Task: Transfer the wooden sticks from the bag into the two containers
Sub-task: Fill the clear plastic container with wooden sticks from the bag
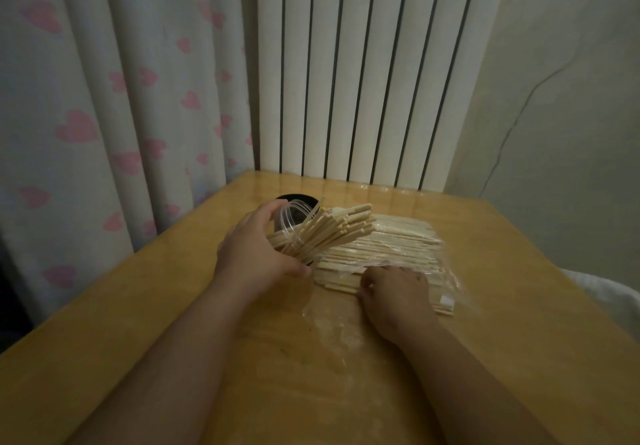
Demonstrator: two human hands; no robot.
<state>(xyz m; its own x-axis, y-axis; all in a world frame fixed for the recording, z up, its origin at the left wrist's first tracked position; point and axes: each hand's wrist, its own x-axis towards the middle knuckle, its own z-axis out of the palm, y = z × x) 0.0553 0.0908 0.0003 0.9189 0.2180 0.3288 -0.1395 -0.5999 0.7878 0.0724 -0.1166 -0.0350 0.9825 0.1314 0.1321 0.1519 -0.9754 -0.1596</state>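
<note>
Nearest, right hand (391, 300) with fingers curled, pinching ends of pale, square-cut wooden sticks (381, 250) lying flat in crinkly clear bag (448, 288) on glossy tan table (519, 323); left hand (256, 254) gripping tilted clear plastic jar (292, 217) bristling with more, round black container (298, 198) just behind.

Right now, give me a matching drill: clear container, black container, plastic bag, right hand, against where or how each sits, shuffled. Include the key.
1. clear container
2. black container
3. plastic bag
4. right hand

A. lies flat on the table, sticks inside
B. tilted, gripped by the left hand, sticks fanning out of it
C. on the sticks at the bag's near edge
D. behind the clear one, mostly hidden

Pairs: 1-B, 2-D, 3-A, 4-C
</note>
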